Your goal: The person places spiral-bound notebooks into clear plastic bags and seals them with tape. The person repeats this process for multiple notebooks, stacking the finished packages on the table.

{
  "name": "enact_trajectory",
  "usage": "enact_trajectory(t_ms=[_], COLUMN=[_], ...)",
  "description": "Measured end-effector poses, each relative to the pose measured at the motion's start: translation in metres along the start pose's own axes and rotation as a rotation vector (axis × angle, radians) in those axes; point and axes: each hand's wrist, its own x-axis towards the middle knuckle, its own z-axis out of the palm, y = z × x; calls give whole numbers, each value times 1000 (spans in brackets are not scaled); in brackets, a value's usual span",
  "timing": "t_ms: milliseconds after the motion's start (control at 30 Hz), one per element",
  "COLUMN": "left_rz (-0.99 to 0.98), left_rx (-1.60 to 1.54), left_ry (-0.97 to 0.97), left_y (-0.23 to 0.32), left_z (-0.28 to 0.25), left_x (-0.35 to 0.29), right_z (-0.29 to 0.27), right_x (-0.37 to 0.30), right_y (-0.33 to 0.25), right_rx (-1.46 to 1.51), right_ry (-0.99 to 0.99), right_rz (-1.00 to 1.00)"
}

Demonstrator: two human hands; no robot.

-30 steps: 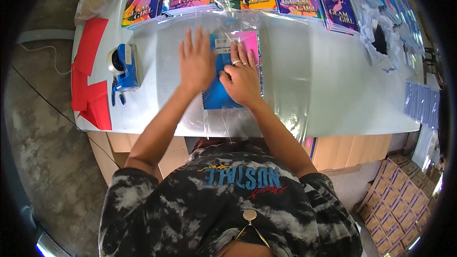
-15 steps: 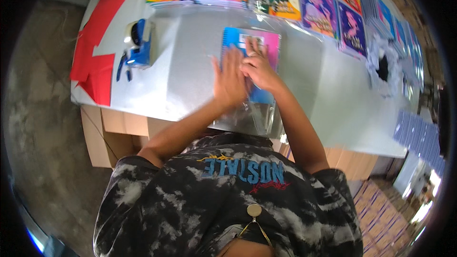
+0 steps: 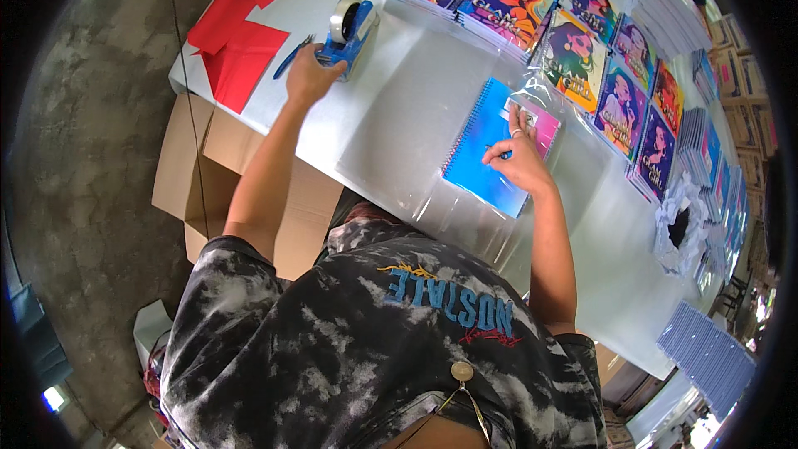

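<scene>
Since half a second ago, left hand (image 3: 309,75) gone from the bagged notebook (image 3: 497,150) out to the blue tape dispenser (image 3: 349,29), fingers closed round its near end. Right hand (image 3: 517,160) pinning the notebook flat on the bench (image 3: 399,108), fingers curled, index extended. Best kept pressed while drawing tape toward the clear bag's flap. Beyond: a row of colourful notebooks (image 3: 582,41).

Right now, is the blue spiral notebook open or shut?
Shut. The spiral notebook lies flat, cover up, inside a clear plastic sleeve; the right hand presses on it.
</scene>
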Motion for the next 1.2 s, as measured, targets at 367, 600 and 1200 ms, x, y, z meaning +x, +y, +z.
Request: enact_trajectory(t_ms=[367, 600, 1200], left_rz=[-387, -306, 577], left_rx=[-453, -915, 466], left_ry=[-323, -395, -783], left_y=[10, -49, 183], left_z=[-2, -6, 64], left_x=[-8, -63, -24], right_z=[-3, -3, -6], right_x=[-1, -2, -9], right_y=[-5, -9, 19], right_rx=[255, 319, 48], right_ry=[162, 194, 471], right_rz=[41, 67, 68])
